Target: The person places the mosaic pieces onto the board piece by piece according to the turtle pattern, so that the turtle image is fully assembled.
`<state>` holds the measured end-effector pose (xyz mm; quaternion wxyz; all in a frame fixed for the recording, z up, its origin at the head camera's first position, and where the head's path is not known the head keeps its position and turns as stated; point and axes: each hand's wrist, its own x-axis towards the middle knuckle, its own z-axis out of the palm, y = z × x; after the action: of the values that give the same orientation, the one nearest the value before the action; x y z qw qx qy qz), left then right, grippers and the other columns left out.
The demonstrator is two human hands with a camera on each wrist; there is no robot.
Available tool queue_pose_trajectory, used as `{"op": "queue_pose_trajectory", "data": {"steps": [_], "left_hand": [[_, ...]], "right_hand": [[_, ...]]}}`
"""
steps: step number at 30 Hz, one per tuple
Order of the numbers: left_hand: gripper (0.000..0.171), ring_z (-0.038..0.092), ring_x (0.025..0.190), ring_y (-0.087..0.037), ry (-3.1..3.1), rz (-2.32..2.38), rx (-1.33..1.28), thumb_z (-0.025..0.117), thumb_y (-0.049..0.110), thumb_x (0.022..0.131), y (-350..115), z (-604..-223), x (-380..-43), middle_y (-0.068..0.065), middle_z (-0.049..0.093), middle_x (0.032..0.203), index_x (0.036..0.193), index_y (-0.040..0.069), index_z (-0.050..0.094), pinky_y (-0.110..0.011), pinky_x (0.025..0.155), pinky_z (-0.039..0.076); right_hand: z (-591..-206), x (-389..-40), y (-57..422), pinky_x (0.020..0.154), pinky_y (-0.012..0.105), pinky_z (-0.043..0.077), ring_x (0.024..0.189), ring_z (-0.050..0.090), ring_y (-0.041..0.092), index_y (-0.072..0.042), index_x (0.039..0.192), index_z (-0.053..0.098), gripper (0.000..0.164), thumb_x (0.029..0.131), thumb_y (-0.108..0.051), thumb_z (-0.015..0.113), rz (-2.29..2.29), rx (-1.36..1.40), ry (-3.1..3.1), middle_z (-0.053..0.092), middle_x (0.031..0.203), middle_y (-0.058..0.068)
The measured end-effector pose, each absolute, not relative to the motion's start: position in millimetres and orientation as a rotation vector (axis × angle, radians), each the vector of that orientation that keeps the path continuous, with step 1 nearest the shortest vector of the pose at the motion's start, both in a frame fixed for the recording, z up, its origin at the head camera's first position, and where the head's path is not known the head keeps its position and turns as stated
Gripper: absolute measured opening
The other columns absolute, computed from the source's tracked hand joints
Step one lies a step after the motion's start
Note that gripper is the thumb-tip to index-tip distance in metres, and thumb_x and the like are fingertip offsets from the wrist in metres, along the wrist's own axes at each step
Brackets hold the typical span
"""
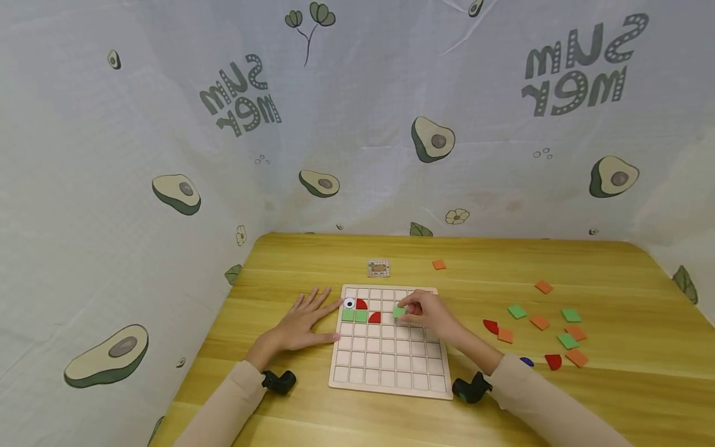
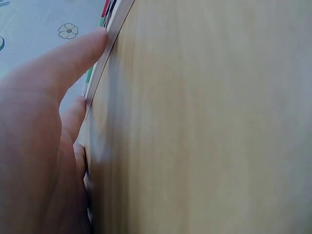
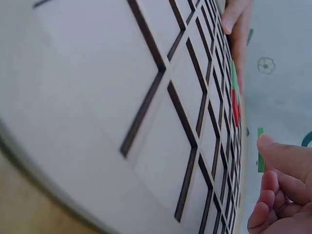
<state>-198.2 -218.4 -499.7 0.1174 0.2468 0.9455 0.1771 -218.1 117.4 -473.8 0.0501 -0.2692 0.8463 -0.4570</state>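
Note:
A pale wooden grid board [image 1: 380, 377] lies on the table. In its upper left cells sit a white eye tile [image 1: 349, 303], a red quarter-circle tile [image 1: 361, 304], two green square tiles [image 1: 347, 316] and a second red tile [image 1: 375, 318]. My right hand [image 1: 430, 313] pinches a green square tile [image 1: 398, 311] between thumb and fingers over the upper right cells; in the right wrist view this green tile [image 3: 261, 150] stands on edge, apart from the board. My left hand [image 1: 301, 323] lies spread on the table, thumb and fingertip touching the board's left edge.
Behind the board lie a small picture card [image 1: 378, 268] and an orange tile [image 1: 439, 264]. Several loose orange, green and red tiles [image 1: 553, 362] are scattered to the right, with a blue piece [image 1: 527, 361] by the right sleeve. A printed curtain [image 1: 368, 124] hangs behind the table.

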Motion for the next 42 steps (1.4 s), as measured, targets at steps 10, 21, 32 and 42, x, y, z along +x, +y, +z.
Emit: {"op": "queue_pose_trajectory", "data": {"steps": [10,21,32,42], "left_hand": [[0.082,-0.006,0.151,-0.028,2.774,0.532,0.740,0.050,0.070,0.092,-218.3,-499.9,-198.5,-0.005,0.002,0.167,0.160,0.035,0.021,-0.054,0.119,-0.003],[0.081,-0.006,0.151,-0.030,2.773,0.539,0.743,0.051,0.069,0.093,-218.3,-499.2,-196.3,-0.006,0.003,0.167,0.160,0.033,0.022,-0.055,0.119,-0.003],[0.082,-0.005,0.151,-0.031,2.783,0.534,0.747,0.051,0.068,0.093,-220.1,-500.7,-196.2,-0.006,0.003,0.167,0.160,0.032,0.023,-0.056,0.119,-0.002],[0.081,-0.004,0.151,-0.031,2.785,0.541,0.745,0.051,0.069,0.092,-220.4,-500.0,-195.8,-0.006,0.004,0.167,0.160,0.032,0.024,-0.056,0.119,-0.003]], "right_hand": [[-479.8,-214.5,98.3,0.058,0.023,0.037,0.067,0.043,0.015,0.007,0.098,0.071,0.016,0.084,0.001,0.077,-1.336,-0.711,2.591,0.052,0.075,0.000],[-486.3,-214.5,96.5,0.057,0.023,0.037,0.064,0.043,0.015,0.006,0.098,0.072,0.016,0.084,0.001,0.078,-1.349,-0.720,2.579,0.053,0.073,0.000],[-485.8,-214.6,94.4,0.055,0.023,0.035,0.063,0.043,0.015,0.004,0.097,0.074,0.018,0.081,0.000,0.081,-1.357,-0.697,2.589,0.055,0.071,0.000],[-481.4,-215.8,94.4,0.057,0.023,0.036,0.064,0.044,0.015,0.004,0.098,0.075,0.019,0.081,0.000,0.081,-1.376,-0.644,2.561,0.056,0.071,0.001]]}}
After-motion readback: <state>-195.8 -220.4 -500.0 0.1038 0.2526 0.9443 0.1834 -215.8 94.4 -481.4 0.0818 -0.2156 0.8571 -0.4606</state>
